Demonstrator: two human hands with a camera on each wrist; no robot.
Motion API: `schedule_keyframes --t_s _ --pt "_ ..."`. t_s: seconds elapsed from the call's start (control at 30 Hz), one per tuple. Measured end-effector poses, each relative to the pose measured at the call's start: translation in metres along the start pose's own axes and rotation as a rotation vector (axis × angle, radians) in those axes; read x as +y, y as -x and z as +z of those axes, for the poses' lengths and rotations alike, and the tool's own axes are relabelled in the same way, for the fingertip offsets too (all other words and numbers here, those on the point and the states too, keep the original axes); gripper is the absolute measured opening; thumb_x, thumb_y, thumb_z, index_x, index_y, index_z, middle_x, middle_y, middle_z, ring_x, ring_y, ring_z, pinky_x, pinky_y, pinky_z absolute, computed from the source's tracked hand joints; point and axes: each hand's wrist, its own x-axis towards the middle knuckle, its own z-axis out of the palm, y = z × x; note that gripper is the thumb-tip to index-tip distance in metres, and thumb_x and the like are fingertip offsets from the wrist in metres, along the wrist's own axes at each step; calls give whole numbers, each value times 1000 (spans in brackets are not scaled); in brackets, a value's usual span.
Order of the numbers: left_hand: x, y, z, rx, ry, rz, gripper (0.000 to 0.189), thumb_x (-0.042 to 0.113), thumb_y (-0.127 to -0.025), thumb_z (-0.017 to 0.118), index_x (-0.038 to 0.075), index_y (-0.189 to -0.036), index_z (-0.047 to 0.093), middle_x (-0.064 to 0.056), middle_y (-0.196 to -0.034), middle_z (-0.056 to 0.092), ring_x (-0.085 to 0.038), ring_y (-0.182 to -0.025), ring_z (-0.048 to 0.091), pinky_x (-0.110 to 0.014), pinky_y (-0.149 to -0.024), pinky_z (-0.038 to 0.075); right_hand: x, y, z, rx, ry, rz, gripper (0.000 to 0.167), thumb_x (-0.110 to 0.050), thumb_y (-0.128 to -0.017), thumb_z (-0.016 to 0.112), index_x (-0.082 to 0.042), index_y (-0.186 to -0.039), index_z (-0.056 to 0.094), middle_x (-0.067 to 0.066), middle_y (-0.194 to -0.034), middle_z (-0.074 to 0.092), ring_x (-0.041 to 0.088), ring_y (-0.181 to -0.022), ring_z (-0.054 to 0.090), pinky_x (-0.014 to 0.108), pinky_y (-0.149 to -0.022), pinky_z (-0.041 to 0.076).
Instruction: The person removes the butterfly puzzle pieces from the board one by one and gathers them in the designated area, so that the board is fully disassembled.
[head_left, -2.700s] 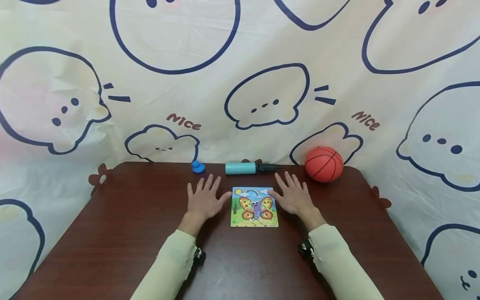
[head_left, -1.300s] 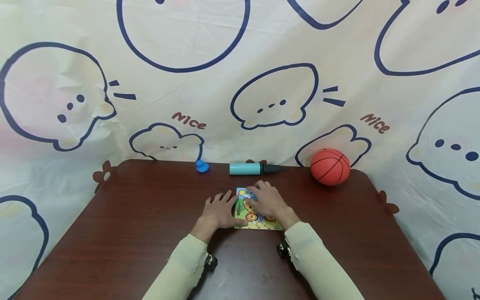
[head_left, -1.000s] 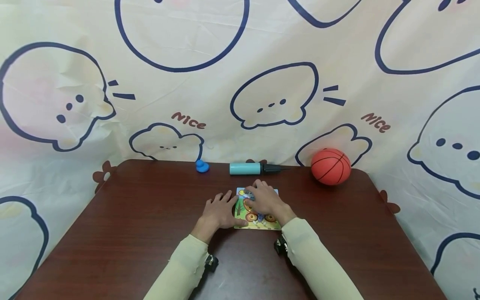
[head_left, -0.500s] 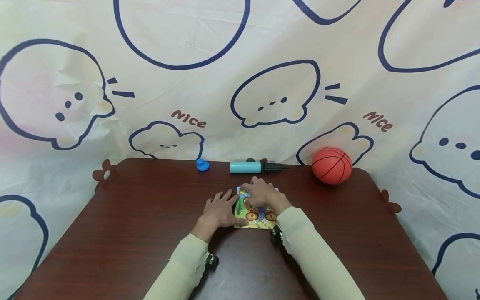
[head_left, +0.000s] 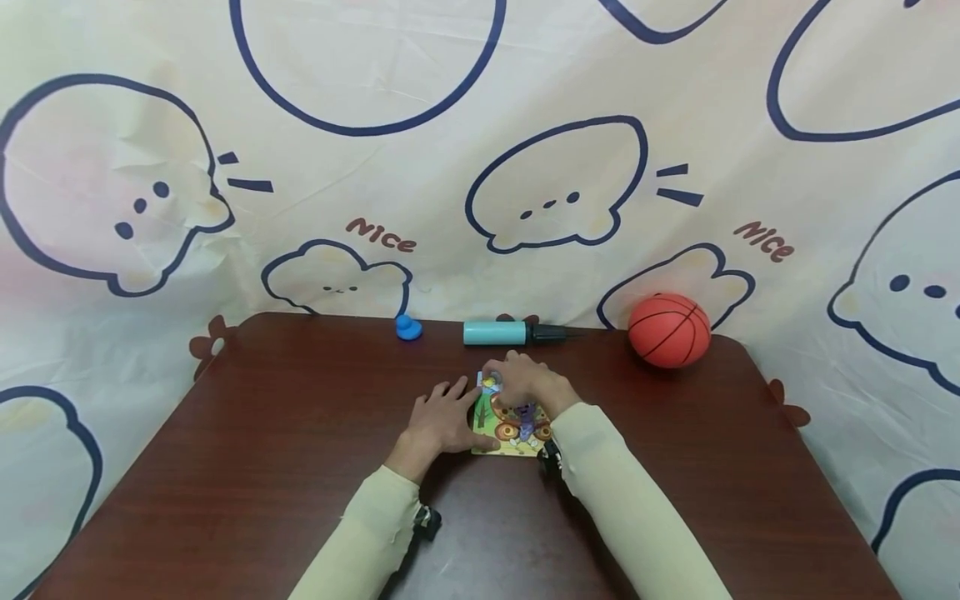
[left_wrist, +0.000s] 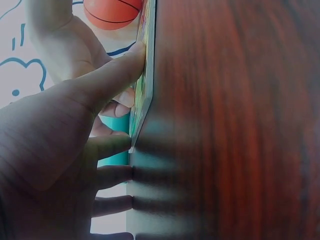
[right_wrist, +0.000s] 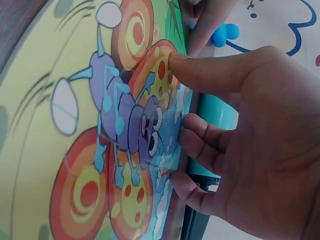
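While a pale backdrop (head_left: 375, 75) printed with navy-outlined cartoon figures fills the rear, a dark brown table (head_left: 247, 467) stretches before it. Two cream-sleeved arms (head_left: 630, 500) reach forward over its surface. At the far right corner sits a red basketball (head_left: 669, 330) with black lines, well apart from both hands.

The left hand (head_left: 437, 422) is spread wide at the left side of a butterfly picture board (head_left: 517, 429), its thumb laid on the near left part of the face and its index fingertip at the left edge. The right hand (head_left: 527, 385) comes over the board's far half, fingers bent, thumb on the butterfly's upper left wing and fingertips near the far edge; whether it pinches anything I cannot tell. The board thus lies flat, between and partly under the hands, its lower portion showing.

Beyond it, near the table's back edge, rests a teal cylinder (head_left: 495, 333) with a black tapered end. To its left stands a small blue toy (head_left: 408, 328).
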Motion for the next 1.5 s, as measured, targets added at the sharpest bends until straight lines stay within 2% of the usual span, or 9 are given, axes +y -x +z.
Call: schedule_keyframes --t_s 0.1,0.3,0.5,0.73,0.83,0.93,1.1,1.3,1.5 --pt "1 0 -1 1 4 5 97 74 -73 64 26 -151 34 -6 -161 26 -35 -146 26 -61 -111 29 1 -1 -1 -3 -27 6 48 -32 -88 69 -33 -132 50 10 -131 44 26 -110 49 56 -95 42" --pt "2 -2 0 3 10 8 97 75 -73 64 26 -151 35 -6 -161 26 -36 -146 26 -61 -111 29 4 -2 -1 13 -93 -14 46 -24 -88 70 -26 -128 48 9 -125 44 24 -99 46 42 -80 44" --pt "0 -1 0 1 21 0 97 74 -72 65 25 -151 35 -7 -161 26 -36 -146 26 -61 -111 28 9 -1 8 102 -150 -63 49 -26 -87 72 -15 -130 52 11 -127 48 22 -103 49 40 -88 48" --pt "-1 -2 2 2 28 3 97 73 -72 65 25 -151 36 -8 -160 27 -37 -145 27 -62 -111 28 17 5 18 182 -182 -88 48 -28 -87 72 -20 -131 55 10 -126 50 19 -99 50 38 -87 47" --pt "-1 -2 2 7 29 3 97 73 -72 65 25 -151 36 -8 -160 27 -37 -145 27 -61 -111 29 20 7 20 207 -174 -105 50 -26 -88 72 -18 -134 57 10 -122 52 18 -94 51 36 -85 47" --pt "0 -1 1 7 25 3 97 73 -73 65 25 -151 36 -8 -160 27 -37 -145 27 -61 -111 29 21 10 20 225 -173 -114 50 -25 -89 71 -16 -136 56 11 -122 52 18 -96 53 36 -86 49" --pt "1 -1 1 2 16 5 97 74 -73 65 25 -151 35 -8 -160 27 -36 -145 27 -61 -111 29 24 15 21 250 -207 -92 52 -28 -91 68 -12 -138 54 10 -128 53 19 -104 55 39 -91 50" --pt "0 -1 0 7 19 16 96 73 -73 65 24 -151 36 -8 -160 28 -37 -145 28 -60 -112 29 31 25 26 330 -245 -58 45 -37 -89 69 -18 -129 62 4 -122 53 16 -96 55 37 -86 50" --pt "0 0 -1 11 24 20 96 72 -73 66 24 -151 36 -9 -160 28 -37 -144 28 -59 -112 29 35 41 29 365 -262 -35 48 -42 -86 71 -21 -128 62 0 -116 51 14 -89 53 33 -79 49"
